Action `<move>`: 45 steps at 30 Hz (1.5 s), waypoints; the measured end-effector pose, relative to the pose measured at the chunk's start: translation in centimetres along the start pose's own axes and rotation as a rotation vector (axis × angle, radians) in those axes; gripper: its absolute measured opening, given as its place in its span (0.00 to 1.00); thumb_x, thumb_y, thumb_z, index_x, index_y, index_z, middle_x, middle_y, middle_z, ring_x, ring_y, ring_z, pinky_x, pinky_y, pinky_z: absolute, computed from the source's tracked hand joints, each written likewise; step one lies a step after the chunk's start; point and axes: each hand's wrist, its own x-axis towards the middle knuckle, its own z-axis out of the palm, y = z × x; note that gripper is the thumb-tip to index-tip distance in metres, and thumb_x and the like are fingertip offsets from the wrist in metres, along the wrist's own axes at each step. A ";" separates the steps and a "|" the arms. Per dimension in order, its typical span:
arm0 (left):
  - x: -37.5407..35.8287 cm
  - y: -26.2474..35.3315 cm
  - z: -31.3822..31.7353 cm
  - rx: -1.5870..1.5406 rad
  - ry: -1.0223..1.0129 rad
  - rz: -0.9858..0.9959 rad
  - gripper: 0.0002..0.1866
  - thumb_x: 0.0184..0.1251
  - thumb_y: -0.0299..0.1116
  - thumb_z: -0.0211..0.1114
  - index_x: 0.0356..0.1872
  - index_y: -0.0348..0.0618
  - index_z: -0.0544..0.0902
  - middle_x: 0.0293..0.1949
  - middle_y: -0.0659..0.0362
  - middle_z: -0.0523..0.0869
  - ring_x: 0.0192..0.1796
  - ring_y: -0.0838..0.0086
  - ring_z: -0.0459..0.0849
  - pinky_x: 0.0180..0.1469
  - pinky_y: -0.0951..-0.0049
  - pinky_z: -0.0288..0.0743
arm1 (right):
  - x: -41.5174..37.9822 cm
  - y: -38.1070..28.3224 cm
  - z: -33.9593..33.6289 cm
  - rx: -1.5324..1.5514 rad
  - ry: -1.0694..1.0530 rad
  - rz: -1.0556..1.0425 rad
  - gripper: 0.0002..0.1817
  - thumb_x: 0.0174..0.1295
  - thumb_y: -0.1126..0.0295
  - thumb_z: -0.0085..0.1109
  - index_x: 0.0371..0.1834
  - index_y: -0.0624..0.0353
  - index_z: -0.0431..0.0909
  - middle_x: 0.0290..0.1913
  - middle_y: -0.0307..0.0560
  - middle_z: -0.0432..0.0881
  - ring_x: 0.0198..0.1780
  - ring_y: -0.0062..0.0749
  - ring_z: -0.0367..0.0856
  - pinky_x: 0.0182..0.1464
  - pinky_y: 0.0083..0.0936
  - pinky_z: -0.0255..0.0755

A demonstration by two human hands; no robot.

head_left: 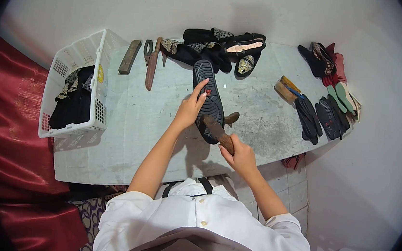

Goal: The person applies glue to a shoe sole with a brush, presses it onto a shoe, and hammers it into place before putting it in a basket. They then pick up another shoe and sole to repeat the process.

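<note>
My left hand [191, 109] grips a black, ridged shoe sole [215, 108] with a red mark, its fingers lying across the middle. The tread faces up; whether an upper is attached underneath is hidden. In my right hand [240, 156] is a brown tool [214, 126] with a wooden handle and a broad, dark end, whose exact kind I cannot make out. That end lies over the lower part of the sole, and contact cannot be told. Just right of the sole, a small brown rounded piece [232, 118] sticks out, partly hidden.
A white basket [100, 111] of black shoe parts stands left. Beside it lie a sharpening block [130, 57], scissors [147, 50] and a wide knife [151, 71]. Black shoes [246, 64] sit at the back. Right are a wooden-backed brush [287, 91], black soles [306, 119] and green insoles [344, 97].
</note>
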 end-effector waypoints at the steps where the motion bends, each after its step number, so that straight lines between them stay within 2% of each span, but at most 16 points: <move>1: 0.2 0.0 0.0 0.006 0.013 0.021 0.23 0.74 0.46 0.44 0.68 0.68 0.60 0.49 0.42 0.81 0.52 0.42 0.78 0.51 0.56 0.71 | 0.2 0.0 -0.2 0.036 0.016 -0.016 0.16 0.55 0.63 0.64 0.39 0.58 0.70 0.22 0.54 0.78 0.24 0.53 0.79 0.26 0.35 0.71; 3: 0.0 -0.1 0.1 0.018 0.030 0.048 0.23 0.74 0.46 0.45 0.68 0.68 0.60 0.49 0.42 0.81 0.52 0.42 0.78 0.51 0.56 0.71 | -0.2 -0.3 -0.7 0.113 0.038 -0.035 0.16 0.55 0.62 0.64 0.39 0.57 0.70 0.21 0.53 0.78 0.23 0.52 0.79 0.25 0.35 0.71; 6: 0.0 0.0 0.0 0.011 0.002 0.000 0.22 0.74 0.46 0.44 0.68 0.68 0.60 0.49 0.42 0.80 0.53 0.42 0.77 0.51 0.56 0.71 | -0.6 0.1 -0.3 0.062 0.031 -0.031 0.15 0.56 0.61 0.64 0.38 0.56 0.70 0.24 0.51 0.81 0.24 0.49 0.81 0.24 0.35 0.71; 12: 0.0 -0.2 0.1 0.009 0.020 0.034 0.23 0.74 0.46 0.45 0.68 0.67 0.60 0.51 0.42 0.80 0.54 0.43 0.76 0.53 0.56 0.70 | -1.3 -0.4 -1.4 0.140 -0.018 -0.028 0.16 0.55 0.61 0.64 0.38 0.56 0.71 0.24 0.52 0.80 0.25 0.49 0.81 0.25 0.35 0.72; 15: 0.1 -0.2 0.1 -0.003 0.009 0.026 0.23 0.74 0.46 0.45 0.68 0.66 0.60 0.52 0.42 0.79 0.55 0.43 0.76 0.54 0.56 0.70 | -1.7 -0.2 -0.9 0.071 -0.070 0.014 0.15 0.56 0.61 0.64 0.37 0.57 0.71 0.24 0.52 0.80 0.25 0.49 0.81 0.25 0.35 0.71; 18: 0.3 -0.7 0.3 -0.027 0.029 0.094 0.23 0.74 0.45 0.45 0.68 0.65 0.61 0.54 0.43 0.78 0.57 0.44 0.75 0.56 0.57 0.69 | -1.7 0.4 -0.8 0.157 -0.119 0.114 0.15 0.56 0.62 0.64 0.37 0.57 0.70 0.24 0.52 0.80 0.25 0.49 0.81 0.24 0.34 0.71; 21: 0.2 -0.5 0.1 -0.030 0.005 0.065 0.23 0.74 0.45 0.45 0.68 0.65 0.60 0.56 0.44 0.77 0.58 0.44 0.74 0.57 0.58 0.69 | -2.2 0.6 -1.7 0.205 -0.064 0.060 0.15 0.56 0.62 0.64 0.37 0.57 0.70 0.23 0.53 0.80 0.25 0.49 0.81 0.24 0.34 0.71; 24: 0.2 -0.4 0.0 -0.043 -0.007 0.036 0.23 0.74 0.46 0.45 0.68 0.65 0.60 0.57 0.45 0.77 0.59 0.45 0.74 0.58 0.58 0.68 | -2.6 1.2 -1.6 0.191 -0.102 0.067 0.16 0.55 0.61 0.64 0.36 0.58 0.70 0.23 0.53 0.79 0.24 0.50 0.80 0.25 0.34 0.71; 27: 0.2 -0.7 0.2 -0.040 0.001 0.056 0.23 0.74 0.46 0.45 0.68 0.65 0.60 0.57 0.45 0.77 0.59 0.45 0.74 0.58 0.58 0.69 | -3.4 2.0 -1.5 0.027 -0.126 0.027 0.16 0.54 0.61 0.65 0.37 0.57 0.71 0.24 0.53 0.80 0.25 0.50 0.80 0.26 0.34 0.71; 30: 0.1 -0.5 0.1 -0.040 -0.004 0.033 0.23 0.74 0.46 0.45 0.68 0.66 0.60 0.57 0.45 0.77 0.59 0.44 0.74 0.58 0.57 0.69 | -4.2 1.5 -2.2 0.137 -0.062 0.008 0.16 0.53 0.63 0.65 0.38 0.59 0.72 0.21 0.52 0.76 0.23 0.50 0.78 0.25 0.31 0.70; 36: 0.2 -0.6 0.1 -0.048 -0.006 0.038 0.23 0.74 0.46 0.46 0.68 0.66 0.60 0.56 0.44 0.77 0.58 0.44 0.74 0.57 0.58 0.69 | -4.4 2.1 -2.4 0.067 -0.063 0.052 0.16 0.54 0.63 0.65 0.39 0.59 0.71 0.20 0.54 0.75 0.21 0.50 0.77 0.24 0.31 0.68; 39: 0.2 -0.6 0.3 -0.030 0.021 0.065 0.23 0.74 0.46 0.46 0.68 0.66 0.60 0.55 0.44 0.78 0.57 0.44 0.75 0.56 0.58 0.70 | -4.4 1.7 -2.4 0.160 -0.071 0.188 0.15 0.56 0.61 0.64 0.37 0.57 0.71 0.24 0.53 0.79 0.26 0.51 0.80 0.26 0.35 0.71; 42: 0.0 -0.2 0.2 -0.038 0.003 -0.004 0.23 0.74 0.46 0.46 0.68 0.66 0.61 0.53 0.44 0.79 0.56 0.43 0.76 0.56 0.57 0.70 | -3.1 1.1 -1.8 0.118 0.006 0.180 0.14 0.56 0.63 0.64 0.38 0.57 0.71 0.23 0.54 0.79 0.25 0.51 0.80 0.25 0.34 0.70; 45: 0.0 -0.3 0.3 -0.010 0.040 0.047 0.23 0.74 0.47 0.46 0.68 0.66 0.60 0.53 0.44 0.79 0.56 0.43 0.76 0.55 0.57 0.70 | -2.4 1.0 -2.0 0.099 0.015 0.099 0.13 0.57 0.65 0.62 0.40 0.58 0.71 0.23 0.55 0.79 0.25 0.52 0.80 0.26 0.33 0.71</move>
